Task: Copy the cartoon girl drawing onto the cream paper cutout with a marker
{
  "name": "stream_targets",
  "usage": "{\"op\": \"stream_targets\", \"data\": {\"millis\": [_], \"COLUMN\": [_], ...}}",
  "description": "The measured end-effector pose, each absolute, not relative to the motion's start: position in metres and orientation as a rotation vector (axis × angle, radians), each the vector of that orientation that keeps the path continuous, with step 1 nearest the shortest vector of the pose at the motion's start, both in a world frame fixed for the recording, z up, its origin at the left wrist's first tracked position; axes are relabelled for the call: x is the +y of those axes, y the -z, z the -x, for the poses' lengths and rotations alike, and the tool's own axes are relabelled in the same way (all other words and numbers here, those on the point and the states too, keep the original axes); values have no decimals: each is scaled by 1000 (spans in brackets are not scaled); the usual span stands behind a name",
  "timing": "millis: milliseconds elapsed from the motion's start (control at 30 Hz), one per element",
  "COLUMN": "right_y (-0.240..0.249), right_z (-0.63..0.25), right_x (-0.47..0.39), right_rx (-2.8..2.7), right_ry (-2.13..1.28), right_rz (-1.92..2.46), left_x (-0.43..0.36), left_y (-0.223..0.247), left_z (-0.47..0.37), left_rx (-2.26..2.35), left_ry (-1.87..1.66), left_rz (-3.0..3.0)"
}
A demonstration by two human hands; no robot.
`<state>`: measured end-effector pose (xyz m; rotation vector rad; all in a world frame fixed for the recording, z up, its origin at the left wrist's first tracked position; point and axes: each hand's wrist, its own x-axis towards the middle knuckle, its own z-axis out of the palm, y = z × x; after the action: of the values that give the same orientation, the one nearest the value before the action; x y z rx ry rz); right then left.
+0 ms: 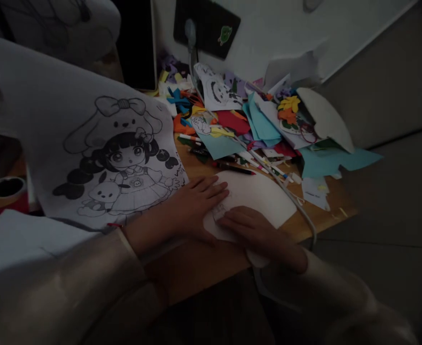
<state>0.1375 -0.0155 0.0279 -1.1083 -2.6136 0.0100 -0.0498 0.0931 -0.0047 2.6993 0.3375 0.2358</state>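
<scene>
A white fan-shaped sheet of paper [264, 196] with a rounded handle end lies on the wooden desk, faint pencil lines near its left side. My left hand [196, 206] rests flat across the sheet's left edge, fingers spread, holding nothing. On the lower middle of the paper, my right hand [250, 227] has its fingers pressed together, fingertips beside the pencil lines. A small pale patch shows at those fingertips; what they hold, if anything, is hidden. A dark pen with a red end [235, 168] lies along the sheet's upper edge.
A large sheet with a black-and-white girl drawing [131, 158] stands at the left. Behind the fan lie coloured paper scraps [232, 122], turquoise sheets [263, 122] and several pens. A grey cable [280, 184] crosses the desk over the fan's right side. Another white fan shape [327, 117] leans at back right.
</scene>
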Motion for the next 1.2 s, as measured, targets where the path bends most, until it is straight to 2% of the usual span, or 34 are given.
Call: {"op": "stream_targets", "data": {"millis": [333,467,533,633,733,833,1000,1067,1133,1200], "right_y": [-25,-22,-19,-10,-2,0,0,1,3,4], "right_z": [-126,-140,-158,-183,-194,-192,-198,-210,-224,-237], "right_x": [-17,-26,-34,-43,-41,-34,-30,-31,-33,-35], "right_rx": [-2594,-2490,-2261,-1590,-1166,-1034,-1042,-1127,-1209,-1366], "right_ry": [-1,-112,-215,-342,-505,-575,-598,-602,-589,-499], "right_rz": [1137,1281,1446,1690,1614,1525,1459,1403,1344,1285], "left_x": [93,96,97,90,65,23,-48,-61,-62,-53], "left_y": [3,0,-3,-9,-13,-16,-30,-36,-38,-36], "left_z": [50,51,52,53,48,29,-19,-28,-28,-23], "left_rx": [345,323,324,359,503,610,-196,-299,-33,536], "left_ry": [-227,-201,-175,-117,-30,-46,-173,-189,-192,-173], "left_rz": [-2693,-2710,-2723,-2771,-2805,-2782,-2800,-2813,-2863,-2874]}}
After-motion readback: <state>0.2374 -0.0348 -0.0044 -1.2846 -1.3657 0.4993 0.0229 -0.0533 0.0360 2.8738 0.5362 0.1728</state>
